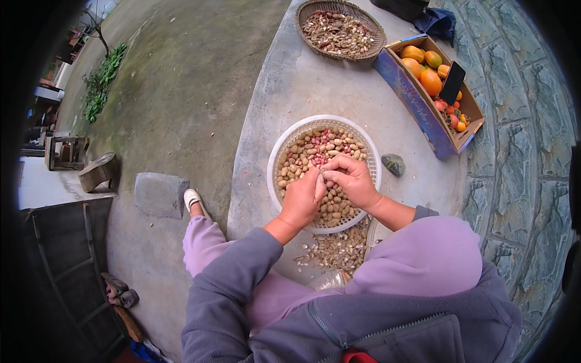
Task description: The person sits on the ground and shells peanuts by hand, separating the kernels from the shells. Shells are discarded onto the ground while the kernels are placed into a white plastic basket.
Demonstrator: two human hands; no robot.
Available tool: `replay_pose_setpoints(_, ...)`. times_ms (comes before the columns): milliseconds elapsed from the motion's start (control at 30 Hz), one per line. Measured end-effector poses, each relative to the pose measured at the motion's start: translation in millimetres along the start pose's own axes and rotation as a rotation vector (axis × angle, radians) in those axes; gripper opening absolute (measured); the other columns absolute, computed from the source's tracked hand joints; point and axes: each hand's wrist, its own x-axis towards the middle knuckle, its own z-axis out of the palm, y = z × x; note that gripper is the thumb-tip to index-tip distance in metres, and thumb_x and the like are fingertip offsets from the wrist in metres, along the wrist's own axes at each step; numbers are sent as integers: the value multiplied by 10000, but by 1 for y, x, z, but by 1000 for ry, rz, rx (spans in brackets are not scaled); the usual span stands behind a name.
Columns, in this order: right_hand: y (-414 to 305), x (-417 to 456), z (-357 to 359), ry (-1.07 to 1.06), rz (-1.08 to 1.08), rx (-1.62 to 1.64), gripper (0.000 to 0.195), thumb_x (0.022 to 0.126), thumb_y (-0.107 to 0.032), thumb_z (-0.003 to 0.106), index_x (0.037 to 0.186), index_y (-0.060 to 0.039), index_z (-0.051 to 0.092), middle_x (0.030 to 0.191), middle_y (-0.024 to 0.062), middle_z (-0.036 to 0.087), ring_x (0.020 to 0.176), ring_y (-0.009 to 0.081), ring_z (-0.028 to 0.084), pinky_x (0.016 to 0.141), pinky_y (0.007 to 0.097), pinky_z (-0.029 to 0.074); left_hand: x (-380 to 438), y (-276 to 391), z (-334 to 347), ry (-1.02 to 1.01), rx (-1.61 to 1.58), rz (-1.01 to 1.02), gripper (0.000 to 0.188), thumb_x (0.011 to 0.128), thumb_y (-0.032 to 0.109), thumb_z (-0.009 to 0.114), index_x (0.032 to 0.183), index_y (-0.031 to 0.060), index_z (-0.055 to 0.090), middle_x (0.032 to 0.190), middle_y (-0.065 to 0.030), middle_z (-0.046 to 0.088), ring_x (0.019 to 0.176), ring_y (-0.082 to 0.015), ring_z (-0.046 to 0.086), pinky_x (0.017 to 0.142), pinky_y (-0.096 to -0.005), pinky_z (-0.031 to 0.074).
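Note:
A round white plastic basket [273,165] stands on the concrete, holding unshelled peanuts [292,159] and a patch of shelled pink kernels [320,155]. Over its near half, my left hand [302,196] and my right hand [352,178] meet at the fingertips. Both pinch one small thing between them, most likely a peanut; the fingers largely hide it. Below the basket, a heap of broken peanut shells [338,249] lies on the ground between my legs.
A wicker basket [303,36] of shells stands at the top. Right of it is a cardboard box [415,109] with persimmons [430,81] and a black phone [453,82]. A dark stone [393,164] sits beside the plastic basket. A stone-faced wall [513,159] borders the right side.

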Motion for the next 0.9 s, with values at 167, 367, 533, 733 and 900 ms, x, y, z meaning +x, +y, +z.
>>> replay_pose_setpoints(167,6,0,-4,69,175,51,68,937,-50,636,980,-18,678,851,33,694,737,82,636,663,222,529,2,1,3,-85,-305,-174,243,1047,239,425,982,38,544,682,-93,576,554,-197,552,520,-334,427)
replay_pose_setpoints(367,6,3,-11,45,381,354,90,954,-93,630,998,-27,672,874,60,699,757,110,659,675,226,535,1,-11,2,-243,-894,-450,338,1066,334,357,987,70,552,683,7,488,512,-94,421,447,-211,325)
replay_pose_setpoints(533,4,9,-27,74,374,479,91,966,-163,629,994,-81,658,847,-15,654,735,71,622,676,223,510,12,-4,-16,-305,-1376,-886,261,1041,280,394,966,76,538,669,-24,519,503,-118,457,416,-256,340)
replay_pose_setpoints(733,-8,16,-27,162,348,184,88,961,-195,641,981,-112,660,843,-37,655,725,50,616,669,196,475,19,-18,-23,-113,35,-97,276,1045,268,455,1015,21,575,628,-92,559,572,-207,560,541,-356,461)
replay_pose_setpoints(900,-11,6,-16,-54,296,-11,87,950,-143,645,982,-66,669,824,-10,659,658,55,603,567,185,460,4,-4,-19,-390,-891,-647,385,1075,360,386,1013,45,599,670,8,473,510,-82,404,427,-223,291)
